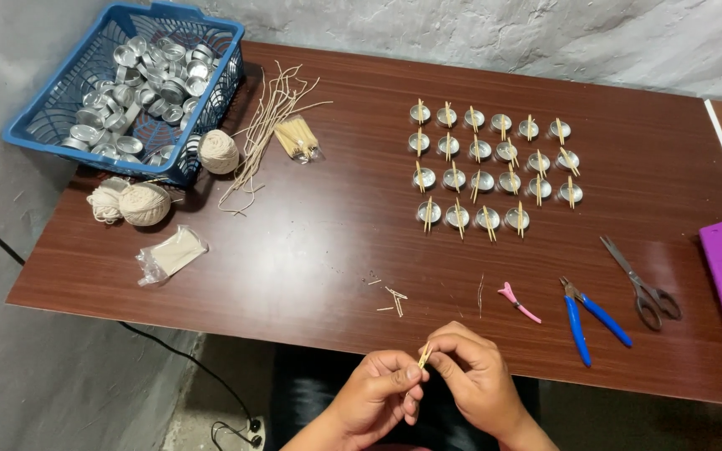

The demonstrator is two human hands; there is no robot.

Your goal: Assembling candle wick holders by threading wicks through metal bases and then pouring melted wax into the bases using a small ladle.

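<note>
Two hands, my left hand (382,386) and right hand (471,372), pinch one small wooden stick pair (424,357) between fingertips, just off the near edge of the brown tabletop (327,242). Grey rough wall (545,33) behind.
</note>
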